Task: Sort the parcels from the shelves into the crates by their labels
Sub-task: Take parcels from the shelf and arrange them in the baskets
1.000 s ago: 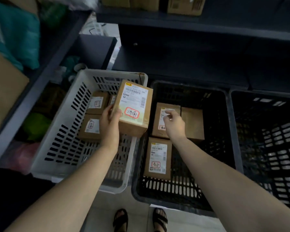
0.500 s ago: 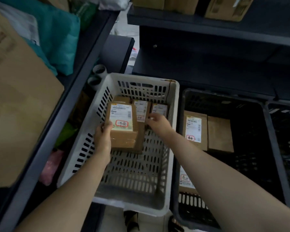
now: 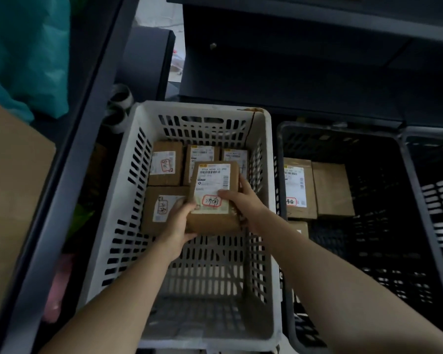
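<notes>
Parcel: a small brown cardboard box [image 3: 215, 221] with a white label [image 3: 211, 185] on top, held low inside the white crate [image 3: 123, 213], about midway between its left and right walls.
Left hand: the left hand [image 3: 180, 221] grips the parcel's near-left corner, fingers curled under its near edge.
Right hand: the right hand [image 3: 243, 200] clasps the right side, thumb pressed on the label beside the red-circled writing.
Handling: it looks stiff and boxy, and probably light, since both hands carry it by its near end. The paper label and tape may be a little slick.
Where to hold: the 2 long sides, or under the near corners as it is held here.
Facing: label up, barcode toward the crate's far wall, red mark toward the person.
Long axis: from the crate's near wall to its far wall, with the near end face showing.
Neighbours: 4 parcels lie in the crate's far half, 3 along the far wall [image 3: 165, 163] and 1 at the left [image 3: 161, 208]. I cannot tell whether the held parcel touches them.
Black crate: the black crate [image 3: 343, 139] stands just right, holding other parcels.
</notes>
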Motion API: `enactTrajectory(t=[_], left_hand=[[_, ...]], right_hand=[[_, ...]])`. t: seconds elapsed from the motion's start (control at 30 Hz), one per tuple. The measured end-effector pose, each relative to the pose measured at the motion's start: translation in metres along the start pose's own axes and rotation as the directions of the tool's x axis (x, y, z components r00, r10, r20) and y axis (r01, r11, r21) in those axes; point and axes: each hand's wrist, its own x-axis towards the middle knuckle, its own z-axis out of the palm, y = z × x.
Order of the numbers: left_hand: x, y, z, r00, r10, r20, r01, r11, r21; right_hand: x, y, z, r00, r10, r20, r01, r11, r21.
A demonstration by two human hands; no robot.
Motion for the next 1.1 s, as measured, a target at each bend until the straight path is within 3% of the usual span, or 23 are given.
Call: enactTrajectory(t=[0.1, 0.23, 0.43, 0.5, 0.6, 0.67, 0.87, 1.03, 1.1], left_hand=[[0.004, 0.006, 0.002, 0.997, 0.079, 0.022, -0.082, 0.985, 0.152], [0.018, 0.004, 0.005, 0.983, 0.158, 0.095, -0.184, 0.871, 0.455], [0.042, -0.015, 0.004, 0.959, 0.164, 0.233, -0.282, 0.660, 0.697], [0.048, -0.020, 0.004, 0.954, 0.162, 0.252, -0.293, 0.682, 0.670], [0.047, -0.024, 0.012, 0.959, 0.177, 0.220, -0.266, 0.827, 0.495], [0.045, -0.025, 0.018, 0.966, 0.186, 0.182, -0.248, 0.872, 0.422], [0.047, -0.027, 0.018, 0.965, 0.163, 0.208, -0.240, 0.868, 0.434], [0.055, -0.034, 0.024, 0.954, 0.249, 0.168, -0.299, 0.736, 0.608], [0.058, -0.040, 0.025, 0.954, 0.270, 0.131, -0.293, 0.742, 0.603]], right_hand=[[0.003, -0.001, 0.003, 0.996, -0.037, -0.081, 0.023, 0.985, -0.171], [-0.001, 0.000, 0.011, 0.977, -0.077, -0.196, -0.033, 0.861, -0.507], [0.021, 0.028, 0.028, 0.949, -0.118, -0.292, -0.067, 0.830, -0.554], [0.026, 0.031, 0.031, 0.938, -0.150, -0.311, -0.079, 0.783, -0.617], [0.023, 0.035, 0.031, 0.932, -0.157, -0.327, -0.115, 0.727, -0.677], [0.018, 0.036, 0.033, 0.926, -0.158, -0.343, -0.141, 0.697, -0.703], [0.013, 0.045, 0.045, 0.920, -0.135, -0.367, -0.172, 0.705, -0.688], [0.026, 0.049, 0.031, 0.904, -0.234, -0.357, -0.060, 0.759, -0.648], [0.027, 0.047, 0.025, 0.909, -0.222, -0.352, -0.044, 0.790, -0.612]])
